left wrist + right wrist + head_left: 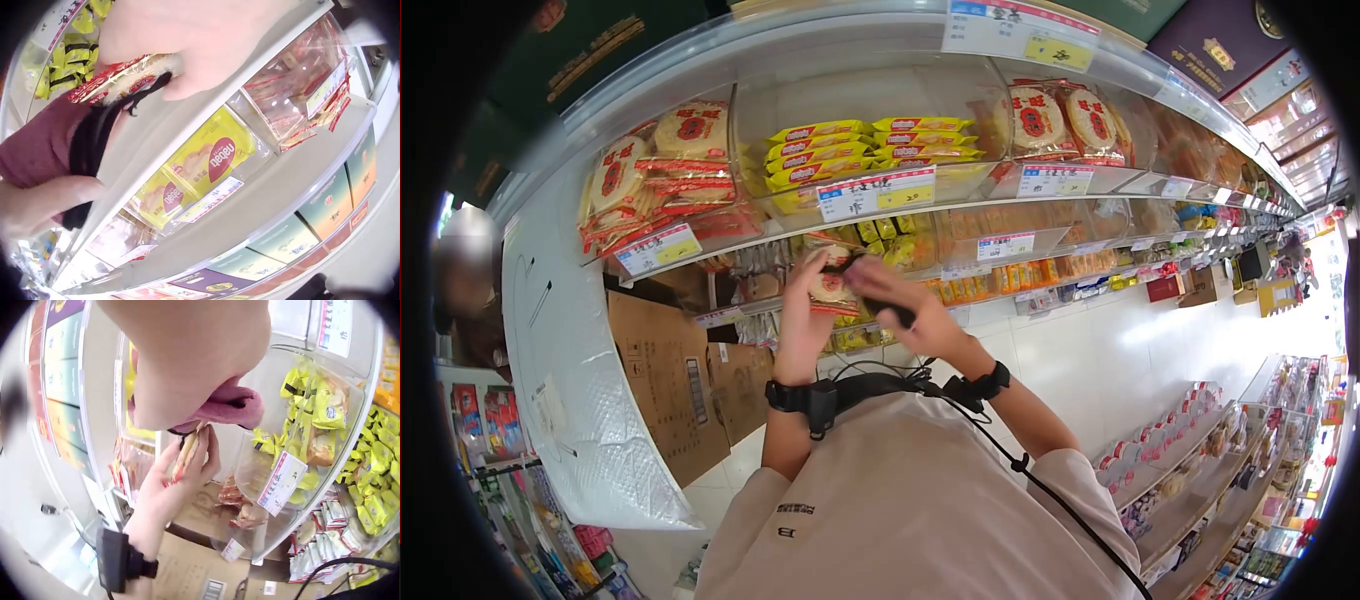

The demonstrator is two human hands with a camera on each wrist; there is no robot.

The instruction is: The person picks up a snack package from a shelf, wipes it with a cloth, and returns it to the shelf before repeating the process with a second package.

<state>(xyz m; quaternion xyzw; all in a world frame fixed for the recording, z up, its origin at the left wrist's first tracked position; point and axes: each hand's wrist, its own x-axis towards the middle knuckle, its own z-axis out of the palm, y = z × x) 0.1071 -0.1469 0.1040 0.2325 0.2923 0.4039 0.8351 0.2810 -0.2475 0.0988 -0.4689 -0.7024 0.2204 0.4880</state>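
Observation:
My left hand (802, 305) grips a rice cracker packet (832, 290) with red and clear wrapping, held upright in front of the lower shelf. In the right wrist view the packet (186, 456) shows edge-on between the left thumb and fingers. My right hand (925, 310) holds a maroon cloth (47, 137) with a black band, bunched in its curled fingers. The cloth is right at the packet, and part of the black band (147, 90) overlaps the packet's face. Both hands are close together at chest height.
Upper shelf bins hold rice crackers (690, 125) and yellow wafer packs (820, 155), with price tags (875, 192) along the edge. Lower bins hold small yellow packets (900, 245). Cardboard boxes (660, 380) stand at the lower left. Another shelf (1190, 480) runs at the right.

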